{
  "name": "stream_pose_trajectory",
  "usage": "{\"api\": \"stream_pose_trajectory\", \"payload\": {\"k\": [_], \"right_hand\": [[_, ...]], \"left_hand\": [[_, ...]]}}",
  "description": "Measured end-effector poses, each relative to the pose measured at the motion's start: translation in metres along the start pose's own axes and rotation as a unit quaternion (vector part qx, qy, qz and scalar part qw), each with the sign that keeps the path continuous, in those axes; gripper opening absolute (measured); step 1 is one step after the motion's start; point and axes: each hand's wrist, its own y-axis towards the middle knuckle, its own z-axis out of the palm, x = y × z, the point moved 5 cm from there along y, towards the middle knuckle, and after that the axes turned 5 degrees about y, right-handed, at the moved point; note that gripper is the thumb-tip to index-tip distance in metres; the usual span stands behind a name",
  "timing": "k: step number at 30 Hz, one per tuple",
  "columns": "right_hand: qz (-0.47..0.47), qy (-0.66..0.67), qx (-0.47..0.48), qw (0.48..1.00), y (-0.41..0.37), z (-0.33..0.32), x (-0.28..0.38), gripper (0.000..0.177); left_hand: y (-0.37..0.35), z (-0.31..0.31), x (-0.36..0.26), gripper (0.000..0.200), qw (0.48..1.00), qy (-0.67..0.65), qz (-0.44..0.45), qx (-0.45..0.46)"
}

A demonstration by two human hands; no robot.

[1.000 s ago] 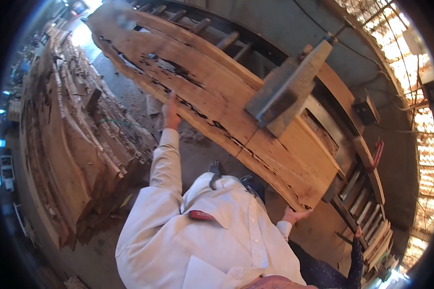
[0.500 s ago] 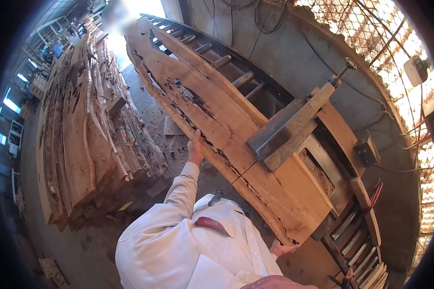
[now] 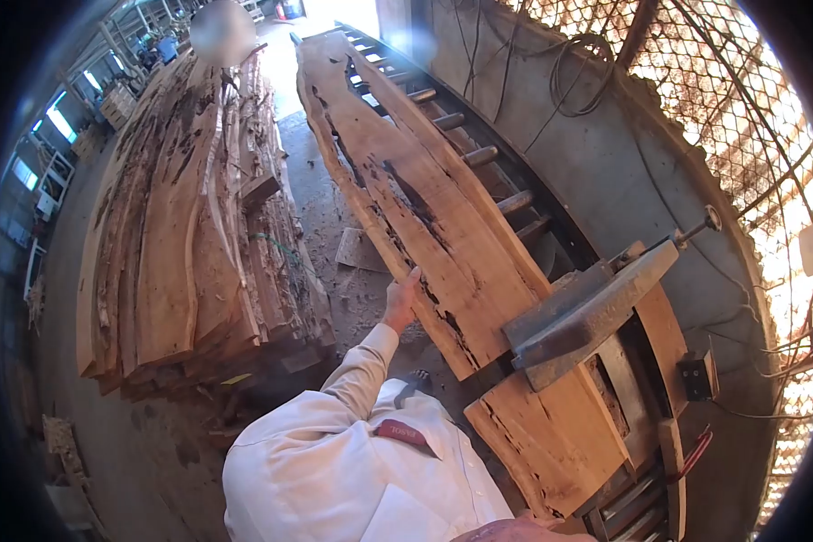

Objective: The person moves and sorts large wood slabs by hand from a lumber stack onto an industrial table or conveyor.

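**Worker's Left Hand Gripping a Long Slab at the Saw Line**

At nine o'clock, a tall stack of rough slabs [image 3: 181, 226] is lying on the dusty floor [image 3: 135, 434], its bark edges facing the person. At about ten o'clock from the person's hand, a small scrap of board [image 3: 359, 249] is resting on the floor between the stack and the machine.

Near the centre of the view, the person in the white shirt [image 3: 334, 470] is reaching up and forward. The left hand [image 3: 402, 296] is gripping the ragged near edge of the long slab [image 3: 406, 172], fingers pointing toward twelve o'clock. The slab is lying flat on the roller bed [image 3: 481, 155], running from the centre toward twelve o'clock, with dark cracks and rot showing along its face.

At five o'clock from the hand, a shorter piece of slab [image 3: 551, 443] is sitting on the same bed, with a narrow gap separating it from the long slab's end. A heavy metal arm [image 3: 596, 307] is crossing just above that gap, pointing toward two o'clock.

At three o'clock, a grey wall [image 3: 605, 163] is carrying loose cables [image 3: 587, 81] and a small dark box [image 3: 698, 375]. Beyond it, wire mesh [image 3: 732, 99] is letting in daylight. The right hand is staying outside the picture.
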Motion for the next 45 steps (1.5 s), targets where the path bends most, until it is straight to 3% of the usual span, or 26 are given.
{"api": "stream_pose_trajectory", "payload": {"k": [2,5,8,10,12,13,15,16,18,21,23,24,25,27,28,30,33,43,45], "right_hand": [[0.003,0.032,0.031,0.999,0.015,0.0,-0.003,0.076],[0.022,-0.002,0.004,1.0,0.011,-0.005,-0.005,0.077],[-0.016,0.005,0.051,0.999,-0.001,0.002,0.0,0.072],[-0.008,0.025,0.172,0.985,-0.029,0.019,0.013,0.063],[-0.078,-0.013,0.219,0.973,-0.042,0.028,0.013,0.062],[-0.04,0.061,0.157,0.985,-0.042,0.029,0.012,0.063],[-0.259,-0.123,0.257,0.923,0.027,-0.013,-0.016,0.072],[-0.266,-0.198,0.225,0.916,0.002,-0.01,-0.01,0.089],[-0.191,-0.184,0.157,0.951,-0.029,-0.001,0.002,0.105],[-0.298,-0.39,0.099,0.866,-0.039,-0.006,0.009,0.098],[-0.334,-0.29,0.211,0.872,-0.015,-0.022,-0.009,0.093],[-0.308,-0.248,0.178,0.901,-0.034,-0.017,-0.003,0.09],[-0.187,-0.085,0.23,0.951,-0.029,-0.012,-0.008,0.086],[-0.136,-0.074,0.227,0.962,-0.032,-0.004,-0.015,0.078],[-0.154,0.01,0.172,0.973,0.018,-0.03,-0.045,0.084],[-0.116,-0.002,0.128,0.985,-0.006,0.003,-0.046,0.082],[-0.076,-0.003,0.104,0.992,-0.032,0.035,-0.048,0.08],[-0.06,-0.026,0.114,0.991,-0.048,0.083,-0.06,0.075],[-0.065,-0.028,0.116,0.991,-0.046,0.081,-0.059,0.074]], "left_hand": [[0.015,0.007,-0.006,0.034,1.0,-0.003,-0.002,0.008],[0.041,0.012,-0.017,0.035,1.0,0.009,0.013,0.002],[0.066,0.018,-0.031,0.037,1.0,0.021,0.014,-0.012],[0.088,0.025,-0.036,0.04,0.999,0.036,0.021,-0.024],[0.116,0.023,-0.036,0.047,0.996,0.058,0.033,-0.052],[0.132,0.024,-0.034,0.049,0.998,0.041,0.041,-0.029],[0.158,0.026,-0.034,0.052,0.998,0.044,0.04,-0.013],[0.165,0.028,-0.039,0.053,0.997,0.065,0.039,-0.024],[0.171,0.036,-0.05,0.049,0.994,0.09,0.046,-0.045],[0.184,0.043,-0.056,0.051,0.992,0.12,0.0,-0.033],[0.188,0.05,-0.043,0.045,0.986,0.078,0.048,0.141],[0.186,0.051,-0.037,0.041,0.971,0.033,0.056,0.229],[0.204,0.03,-0.027,0.055,0.943,0.163,0.166,0.238],[0.19,0.038,-0.041,0.043,0.977,0.144,0.145,0.063],[0.178,0.044,-0.05,0.044,0.982,0.128,0.133,-0.024],[0.183,0.037,-0.045,0.045,0.987,0.118,0.082,-0.071],[0.164,0.039,-0.061,0.046,0.98,0.187,0.038,-0.059],[0.167,0.039,-0.047,0.05,0.977,0.21,0.02,-0.002],[0.163,0.041,-0.052,0.051,0.976,0.215,0.028,-0.036]]}}
